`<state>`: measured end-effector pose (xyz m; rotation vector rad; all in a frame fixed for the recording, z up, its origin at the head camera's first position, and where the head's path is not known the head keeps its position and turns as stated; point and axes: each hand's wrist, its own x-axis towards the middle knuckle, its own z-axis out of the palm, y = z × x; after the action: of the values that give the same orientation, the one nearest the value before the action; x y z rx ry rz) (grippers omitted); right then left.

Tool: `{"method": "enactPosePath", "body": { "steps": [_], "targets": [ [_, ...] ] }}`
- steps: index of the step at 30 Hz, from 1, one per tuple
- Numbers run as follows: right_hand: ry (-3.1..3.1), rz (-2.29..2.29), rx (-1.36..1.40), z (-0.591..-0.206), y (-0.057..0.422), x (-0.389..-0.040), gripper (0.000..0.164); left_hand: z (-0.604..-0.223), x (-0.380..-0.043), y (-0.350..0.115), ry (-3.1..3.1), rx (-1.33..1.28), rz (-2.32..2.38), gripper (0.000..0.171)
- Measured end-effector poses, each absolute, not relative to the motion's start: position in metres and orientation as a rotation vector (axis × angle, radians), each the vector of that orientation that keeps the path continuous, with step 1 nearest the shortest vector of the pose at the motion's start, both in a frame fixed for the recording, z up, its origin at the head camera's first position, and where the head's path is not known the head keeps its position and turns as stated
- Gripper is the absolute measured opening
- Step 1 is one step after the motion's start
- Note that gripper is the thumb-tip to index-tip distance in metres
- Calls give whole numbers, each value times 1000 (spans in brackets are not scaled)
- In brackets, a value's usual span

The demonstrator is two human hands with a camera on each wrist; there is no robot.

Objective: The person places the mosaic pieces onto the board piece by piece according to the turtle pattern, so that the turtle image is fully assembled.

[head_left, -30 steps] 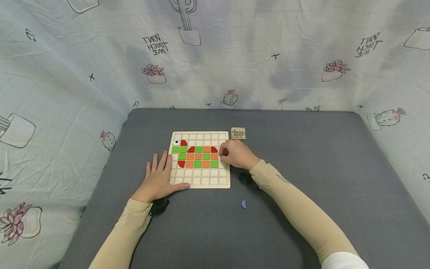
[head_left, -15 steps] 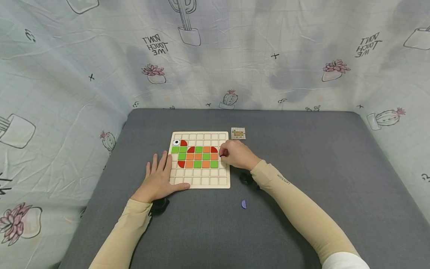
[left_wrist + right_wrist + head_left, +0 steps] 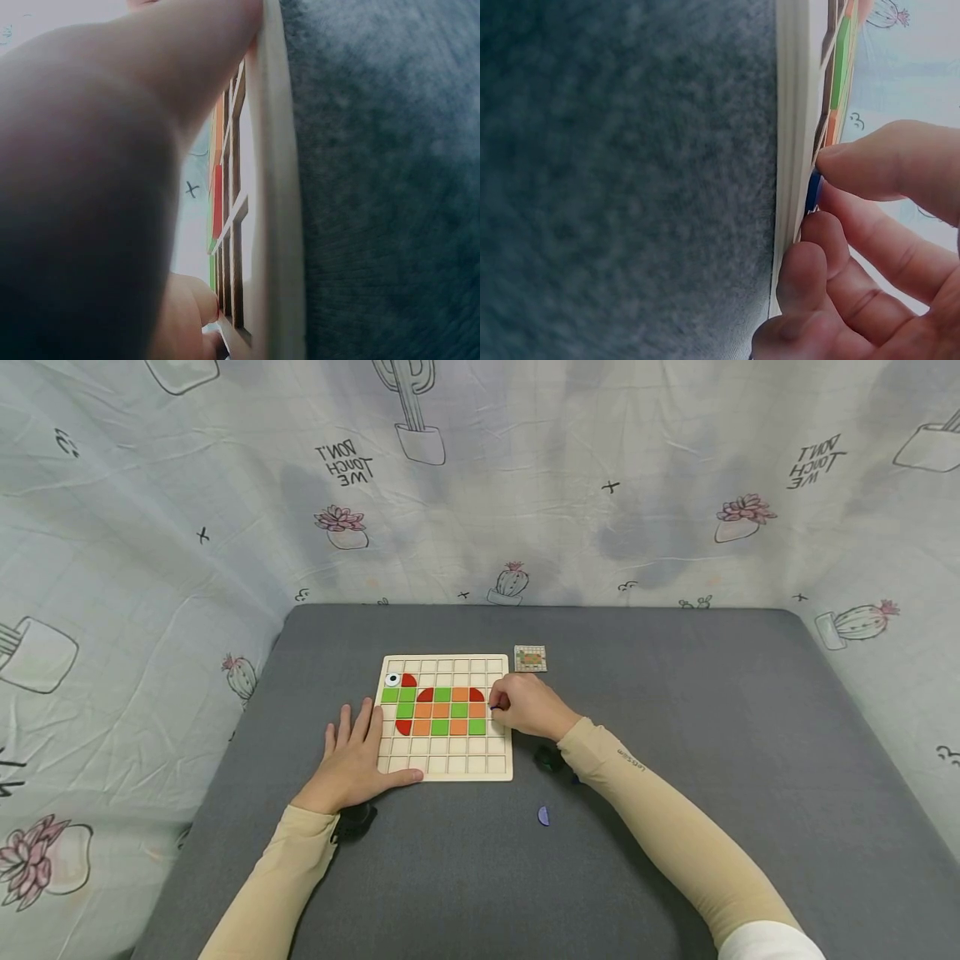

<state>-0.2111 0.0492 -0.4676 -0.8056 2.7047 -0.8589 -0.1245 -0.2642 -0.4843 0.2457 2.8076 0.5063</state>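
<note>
A pale grid board [image 3: 442, 766] lies on the grey table. Set in its squares are green, orange and red pieces, with a white eye piece [image 3: 392, 680] at the upper left. Fingers spread, my left hand [image 3: 351, 764] rests at the board's left edge, its thumb along the front left corner. At the right edge my right hand [image 3: 531, 703] pinches a small dark blue piece [image 3: 813, 192] between thumb and forefinger, low over the end squares. The other fingers curl beside the board's rim in the right wrist view. Most of the blue piece is hidden by the fingertips.
A small picture card [image 3: 530, 658] lies just beyond the board's far right corner. Nearer the person, a purple half-round piece [image 3: 543, 816] lies on the table. Dark objects show beneath both wrists, partly covered by the sleeves. A printed cloth [image 3: 562, 552] hangs behind the table.
Both hands and the board hold their places. A bit more blue of the piece shows at the right fingertips than one second ago.
</note>
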Motion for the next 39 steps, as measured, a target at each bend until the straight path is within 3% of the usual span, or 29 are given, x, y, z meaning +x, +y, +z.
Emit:
{"method": "enactPosePath", "body": {
  "steps": [14, 27, 39],
  "targets": [
    [2800, -924, -824, -458, 67, -203, 8, -484, -124, -263, 2811, 251, 511, 132],
    [2874, -908, -778, -453, 128, -158, 4, -486, -125, -265, 2808, 243, 503, 133],
    [2832, -847, -885, -461, 157, -113, 17, -483, -125, -263, 2816, 246, 496, 132]
  ]
}}
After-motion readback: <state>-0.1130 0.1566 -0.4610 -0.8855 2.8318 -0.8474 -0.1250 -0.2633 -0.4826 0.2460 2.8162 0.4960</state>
